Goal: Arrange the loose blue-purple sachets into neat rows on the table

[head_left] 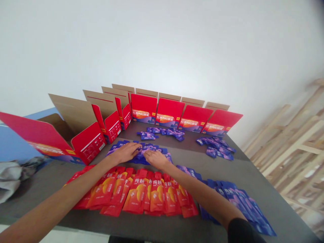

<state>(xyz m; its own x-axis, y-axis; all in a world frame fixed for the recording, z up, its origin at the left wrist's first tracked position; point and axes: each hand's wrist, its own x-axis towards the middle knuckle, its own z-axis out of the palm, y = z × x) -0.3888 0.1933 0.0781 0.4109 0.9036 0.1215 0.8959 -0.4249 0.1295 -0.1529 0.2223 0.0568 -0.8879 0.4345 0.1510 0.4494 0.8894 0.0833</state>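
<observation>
Both my hands are at a row of purple pouches in the middle of the table. My left hand reaches over the row's left part, its fingers bent and closed on a pouch. Just to its right, my right hand has its fingers curled at a pouch in the same row; the fingertips are partly hidden. Closer to me lie overlapping red pouches in a wide row, below my forearms. More purple pouches are spread at the right, partly behind my right forearm.
Open red cartons stand along the left, and more red cartons line the back by the wall. Small purple sachets lie in piles on the grey table. Grey cloth is at far left; wooden racks stand at right.
</observation>
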